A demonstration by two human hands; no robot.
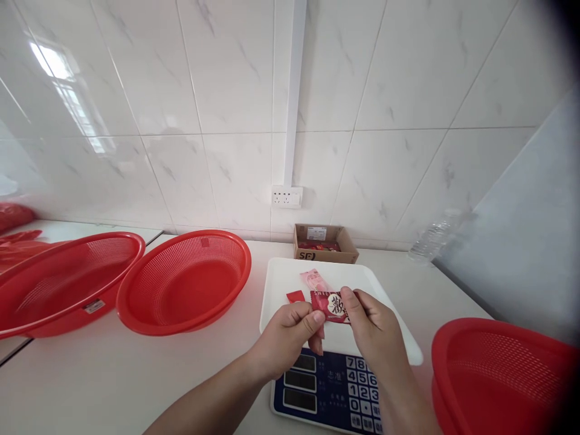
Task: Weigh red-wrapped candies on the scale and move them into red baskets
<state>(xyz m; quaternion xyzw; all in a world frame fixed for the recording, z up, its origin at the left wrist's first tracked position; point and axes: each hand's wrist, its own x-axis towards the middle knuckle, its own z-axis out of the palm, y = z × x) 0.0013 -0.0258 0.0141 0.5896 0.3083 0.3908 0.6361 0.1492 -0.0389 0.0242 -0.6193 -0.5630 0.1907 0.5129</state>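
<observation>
Both my hands hold a small red packet [332, 306] with white characters over the white tray [290, 278] of a weighing scale. My left hand [290, 335] pinches the packet's left end with thumb and fingers closed. My right hand [374, 329] grips its right end, fingers curled over the top. A pink packet [312, 280] and a small red packet [296, 296] lie on the tray just behind. The scale's blue keypad panel [333, 389] with number keys and displays sits below my hands.
Two red mesh baskets [185, 281] [67, 281] stand on the white counter at left, another [502, 374] at lower right. A small cardboard box [324, 243] with red items sits against the tiled wall. A clear plastic bottle [432, 238] lies at right. A wall socket [287, 197] is above.
</observation>
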